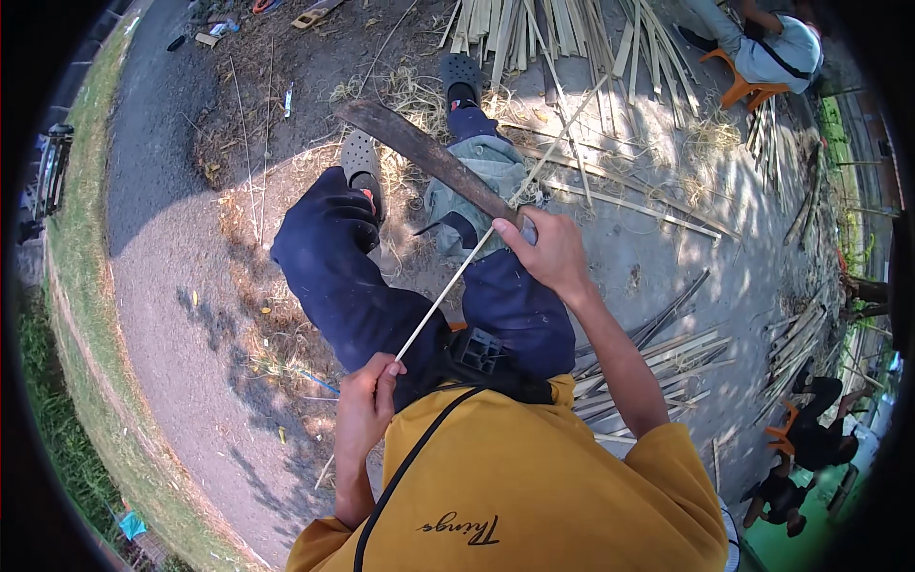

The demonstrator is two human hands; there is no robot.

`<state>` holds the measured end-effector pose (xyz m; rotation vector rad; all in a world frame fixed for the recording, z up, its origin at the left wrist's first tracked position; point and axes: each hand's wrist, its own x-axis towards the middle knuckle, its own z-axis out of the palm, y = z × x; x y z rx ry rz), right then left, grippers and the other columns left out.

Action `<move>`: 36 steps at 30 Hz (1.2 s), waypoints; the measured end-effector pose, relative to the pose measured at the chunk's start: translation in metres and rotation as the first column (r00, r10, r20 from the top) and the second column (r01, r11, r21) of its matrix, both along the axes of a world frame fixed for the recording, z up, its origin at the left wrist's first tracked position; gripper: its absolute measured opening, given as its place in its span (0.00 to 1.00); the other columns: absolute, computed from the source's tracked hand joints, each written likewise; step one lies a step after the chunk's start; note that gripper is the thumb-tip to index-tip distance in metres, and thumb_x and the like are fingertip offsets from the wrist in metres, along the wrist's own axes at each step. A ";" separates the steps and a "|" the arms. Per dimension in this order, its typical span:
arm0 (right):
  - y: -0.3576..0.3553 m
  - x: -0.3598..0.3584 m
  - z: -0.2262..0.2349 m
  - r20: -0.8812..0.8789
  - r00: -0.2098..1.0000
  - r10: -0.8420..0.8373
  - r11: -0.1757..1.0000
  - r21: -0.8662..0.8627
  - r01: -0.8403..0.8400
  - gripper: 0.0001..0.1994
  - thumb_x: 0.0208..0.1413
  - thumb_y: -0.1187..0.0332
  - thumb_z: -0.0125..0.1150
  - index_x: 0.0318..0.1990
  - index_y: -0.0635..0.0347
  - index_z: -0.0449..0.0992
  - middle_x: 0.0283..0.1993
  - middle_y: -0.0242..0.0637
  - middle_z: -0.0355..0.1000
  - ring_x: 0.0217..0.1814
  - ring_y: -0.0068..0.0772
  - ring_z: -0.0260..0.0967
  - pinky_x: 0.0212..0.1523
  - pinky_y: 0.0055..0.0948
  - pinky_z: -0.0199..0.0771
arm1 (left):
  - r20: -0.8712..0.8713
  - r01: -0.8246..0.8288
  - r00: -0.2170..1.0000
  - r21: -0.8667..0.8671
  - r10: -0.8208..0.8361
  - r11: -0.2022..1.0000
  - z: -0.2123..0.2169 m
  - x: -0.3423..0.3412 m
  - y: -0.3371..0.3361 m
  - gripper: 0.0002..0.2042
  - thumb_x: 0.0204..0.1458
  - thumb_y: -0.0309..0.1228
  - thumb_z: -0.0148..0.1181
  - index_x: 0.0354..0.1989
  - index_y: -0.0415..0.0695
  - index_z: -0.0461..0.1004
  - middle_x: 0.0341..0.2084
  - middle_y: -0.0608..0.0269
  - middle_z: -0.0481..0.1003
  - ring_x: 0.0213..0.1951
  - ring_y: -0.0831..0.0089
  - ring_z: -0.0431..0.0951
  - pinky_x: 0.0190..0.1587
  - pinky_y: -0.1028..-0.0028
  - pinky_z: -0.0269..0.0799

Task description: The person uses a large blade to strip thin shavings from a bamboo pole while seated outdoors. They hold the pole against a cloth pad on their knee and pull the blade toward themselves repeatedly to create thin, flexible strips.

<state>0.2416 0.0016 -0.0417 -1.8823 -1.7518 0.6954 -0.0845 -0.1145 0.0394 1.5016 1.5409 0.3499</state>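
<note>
- The left hand [367,400] is closed around a thin strip [443,296]. Its fingers curl around and its thumb lies along the strip.
- The right hand [551,250] grips the big knife [419,153] at its near end. I cannot tell how its fingers bend underneath, because they are hidden.
- The thumb of the right hand lies by the strip, next to the blade.
- The thin strip goes in a straight line between the two hands. It slants up from the left hand to the right hand, then sticks out far past the right hand.
- A pale end also pokes out on the other side of the left hand, down and to the left. It looks like the same strip.
- The knife's dark, flat blade points up and left from the right hand, well apart from the left hand.
- Just past the right hand, some curly shavings [526,194] sit by the strip.
- A gray-green cloth [500,167] wraps the leg under the blade, near the right hand.
- One big pile of strips [543,29] lies on the ground well beyond the right hand. More loose strips [658,372] lie to the right of the right forearm.
</note>
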 end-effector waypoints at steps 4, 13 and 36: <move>-0.002 -0.002 0.001 0.001 1.000 -0.015 0.999 0.038 0.015 0.30 0.60 0.36 0.66 0.28 0.58 0.81 0.17 0.49 0.72 0.24 0.60 0.76 0.29 0.53 0.73 | 0.039 0.006 0.999 0.055 -0.008 0.998 -0.005 0.009 0.021 0.10 0.68 0.28 0.61 0.52 0.35 0.76 0.28 0.59 0.79 0.27 0.73 0.78 0.31 0.73 0.73; -0.005 -0.004 -0.004 0.007 1.000 -0.028 0.997 0.066 0.027 0.30 0.60 0.35 0.66 0.28 0.58 0.81 0.16 0.48 0.71 0.22 0.60 0.75 0.27 0.53 0.72 | 0.232 0.205 0.955 -0.080 -0.182 0.975 -0.067 0.086 0.093 0.19 0.71 0.43 0.60 0.47 0.34 0.77 0.26 0.52 0.78 0.27 0.61 0.80 0.33 0.61 0.73; -0.002 -0.001 0.001 0.037 0.998 0.053 0.997 0.045 -0.055 0.29 0.58 0.35 0.68 0.25 0.55 0.80 0.16 0.45 0.73 0.22 0.55 0.77 0.25 0.50 0.74 | 0.330 0.053 0.944 -0.155 0.002 0.986 -0.092 0.123 0.090 0.25 0.77 0.43 0.46 0.30 0.36 0.70 0.20 0.55 0.68 0.25 0.65 0.67 0.33 0.60 0.65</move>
